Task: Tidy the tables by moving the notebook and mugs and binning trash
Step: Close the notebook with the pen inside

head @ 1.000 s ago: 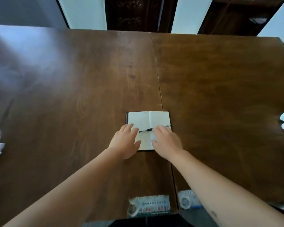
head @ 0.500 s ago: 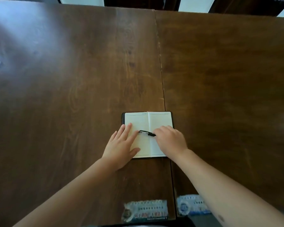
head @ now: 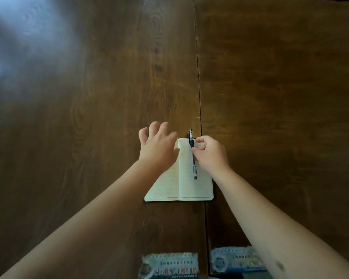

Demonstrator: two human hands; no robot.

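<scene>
An open notebook [head: 186, 188] with lined cream pages and a dark cover lies flat on the brown wooden table [head: 89, 117], over the seam between two tabletops. My right hand [head: 212, 153] pinches a black pen [head: 192, 156] that points up and down over the right page. My left hand [head: 157, 144] hovers over the notebook's upper left corner, fingers spread and curled, holding nothing. It hides part of the left page. No mugs or trash are in view.
Two printed stickers [head: 169, 265] [head: 237, 259] sit at the table's near edge, one on each side of the seam [head: 198, 81]. Glare from a window lies on the far left of the table.
My right hand has lifted the pen and turned it from lying across the pages to pointing lengthwise. My left hand has come off the left page and moved to its top corner. The view tilted down.
</scene>
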